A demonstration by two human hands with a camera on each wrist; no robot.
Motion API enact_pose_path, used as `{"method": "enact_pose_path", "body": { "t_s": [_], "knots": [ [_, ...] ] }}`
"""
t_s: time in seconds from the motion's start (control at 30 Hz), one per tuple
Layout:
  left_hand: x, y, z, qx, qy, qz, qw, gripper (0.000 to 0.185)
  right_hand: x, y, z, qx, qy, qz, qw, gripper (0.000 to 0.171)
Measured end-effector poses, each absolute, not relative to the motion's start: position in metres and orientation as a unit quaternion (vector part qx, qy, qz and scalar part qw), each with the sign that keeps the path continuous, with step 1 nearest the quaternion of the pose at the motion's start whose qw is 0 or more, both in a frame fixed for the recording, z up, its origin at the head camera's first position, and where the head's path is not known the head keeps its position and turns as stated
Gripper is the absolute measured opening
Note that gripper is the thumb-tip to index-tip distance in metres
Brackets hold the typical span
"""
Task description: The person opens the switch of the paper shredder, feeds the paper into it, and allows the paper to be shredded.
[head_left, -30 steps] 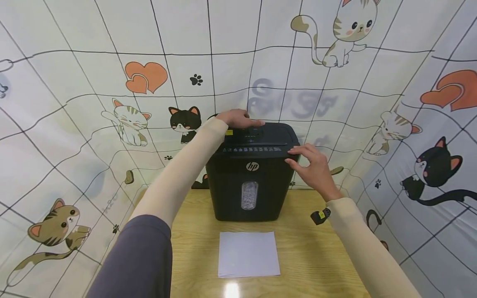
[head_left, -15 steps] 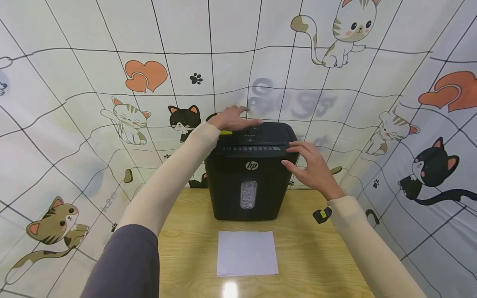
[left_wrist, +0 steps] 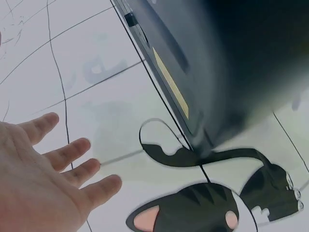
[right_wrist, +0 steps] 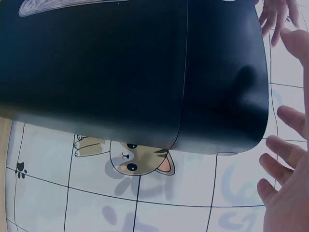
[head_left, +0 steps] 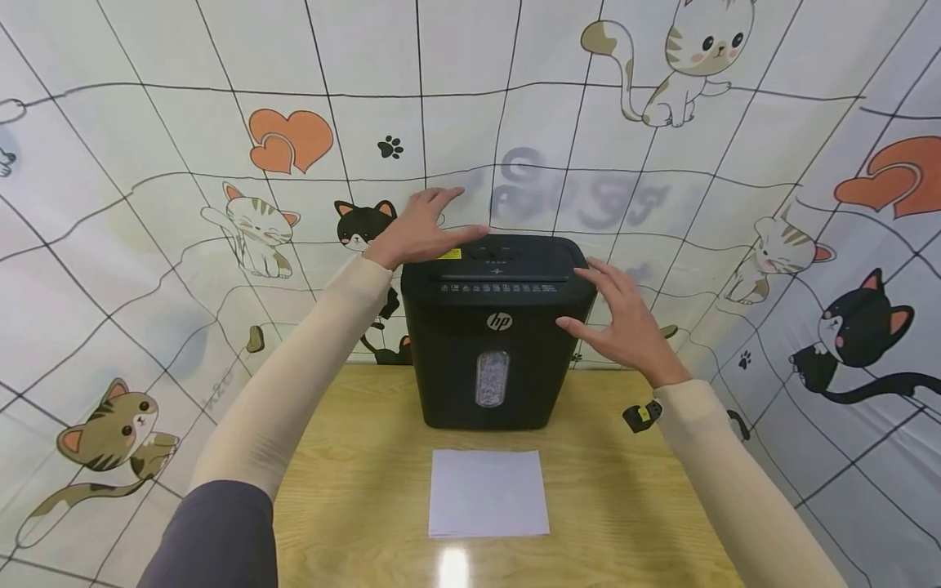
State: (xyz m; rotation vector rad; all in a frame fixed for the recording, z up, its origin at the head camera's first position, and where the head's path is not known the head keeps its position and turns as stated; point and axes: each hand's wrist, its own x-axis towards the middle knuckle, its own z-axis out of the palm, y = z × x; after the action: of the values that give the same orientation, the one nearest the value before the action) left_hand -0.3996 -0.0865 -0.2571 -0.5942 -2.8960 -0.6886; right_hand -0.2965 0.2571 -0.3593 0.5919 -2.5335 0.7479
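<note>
A black paper shredder (head_left: 456,359) with an HP logo and a small window showing shreds stands upright on the table. My left hand (head_left: 426,230), fingers spread, is by the shredder's top left rear corner; in the left wrist view that hand (left_wrist: 53,179) is apart from the dark casing (left_wrist: 231,63) and holds nothing. At the shredder's top right edge is my right hand (head_left: 625,322), thumb and fingers spread. The right wrist view shows its fingers (right_wrist: 285,150) beside the casing, with nothing gripped. A small stack of white paper (head_left: 488,494) lies in front of the shredder.
The wooden table (head_left: 345,490) carries the shredder and the paper. A white curtain (head_left: 470,49) printed with cats and grid lines hangs close behind and along both sides. A yellow label (head_left: 451,254) is on the shredder's top left.
My left hand has moved left off the shredder's top, uncovering more of its lid. My right hand stays by the right edge, its fingers spread a little wider. The paper has not moved.
</note>
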Motion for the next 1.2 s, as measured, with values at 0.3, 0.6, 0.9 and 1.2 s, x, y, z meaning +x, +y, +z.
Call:
{"method": "enact_pose_path", "body": {
  "t_s": [0.3,0.6,0.9,1.2],
  "knots": [
    [-0.373,-0.125,-0.284,-0.206,-0.936,-0.252,0.136,0.102,-0.297,0.266,-0.362,0.163,-0.932,0.265,0.186,0.093],
    [-0.35,-0.153,-0.325,-0.201,-0.919,-0.27,0.204,0.101,-0.29,0.275,-0.368,0.125,-0.945,0.248,0.171,0.102],
    [-0.328,-0.176,-0.369,-0.175,-0.91,-0.294,0.234,0.102,-0.281,0.291,-0.383,0.119,-0.944,0.25,0.179,0.106],
    [-0.309,-0.198,-0.423,-0.132,-0.917,-0.311,0.211,0.107,-0.273,0.296,-0.41,0.111,-0.945,0.26,0.167,0.108]
  ]
}}
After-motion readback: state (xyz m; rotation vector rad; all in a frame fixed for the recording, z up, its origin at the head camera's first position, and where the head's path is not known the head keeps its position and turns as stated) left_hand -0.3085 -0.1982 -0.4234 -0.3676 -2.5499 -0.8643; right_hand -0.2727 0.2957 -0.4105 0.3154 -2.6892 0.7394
